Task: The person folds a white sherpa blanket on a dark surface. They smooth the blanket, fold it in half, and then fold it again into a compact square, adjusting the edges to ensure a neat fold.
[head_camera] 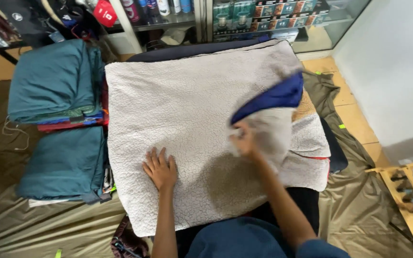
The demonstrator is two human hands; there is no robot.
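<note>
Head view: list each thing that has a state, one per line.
fleece blanket: spread flat, right corner lifted and folding over
left hand: open, pressed flat on the blanket
right hand: gripping the lifted corner
teal folded blankets: folded, stacked
wooden rack: lying on the floor

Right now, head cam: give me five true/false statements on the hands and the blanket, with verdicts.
1. The left hand lies flat on the fleece blanket. True.
2. The right hand rests empty on the floor. False: it grips a lifted blanket corner, showing its blue backing.
3. Folded teal bundles sit to the person's left. True.
4. The blanket's top side is red. False: it is cream fleece.
5. A wooden rack stands at the left edge. False: it is at the lower right.
</note>
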